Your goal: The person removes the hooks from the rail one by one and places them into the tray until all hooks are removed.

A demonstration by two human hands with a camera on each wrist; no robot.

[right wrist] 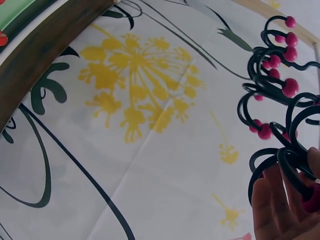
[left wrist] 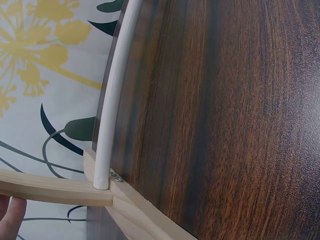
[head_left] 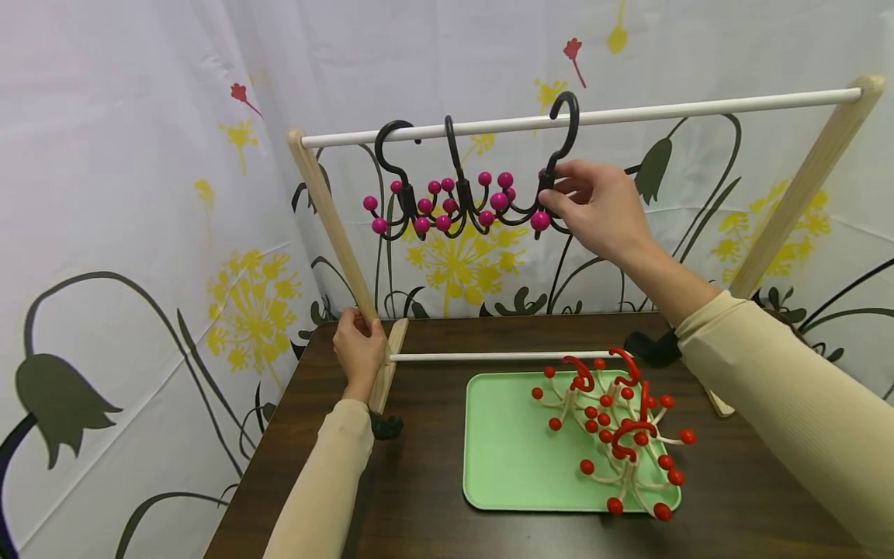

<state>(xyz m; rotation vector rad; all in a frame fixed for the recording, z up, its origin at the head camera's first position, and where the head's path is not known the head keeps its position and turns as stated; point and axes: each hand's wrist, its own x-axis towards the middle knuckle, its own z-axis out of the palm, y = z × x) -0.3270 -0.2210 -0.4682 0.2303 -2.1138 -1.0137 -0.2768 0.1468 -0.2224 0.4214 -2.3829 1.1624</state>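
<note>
Two black hangers (head_left: 464,194) neighbour the held hanger (head_left: 545,180); a tray (head_left: 510,450) holds red-hooked hangers (head_left: 632,470).

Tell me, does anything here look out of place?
Nothing looks spilled or broken. Slightly odd: the red-tipped hangers bunch toward the right of the green tray, and in the head view some tips appear to overhang its rim.

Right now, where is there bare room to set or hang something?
Bare: the green tray's left third, the dark wooden tabletop between tray and rack's left foot, and the upper white rail from the magenta-tipped octopus hangers to the right post. Crowded: the tray's right half, under red-hooked hangers.
</note>
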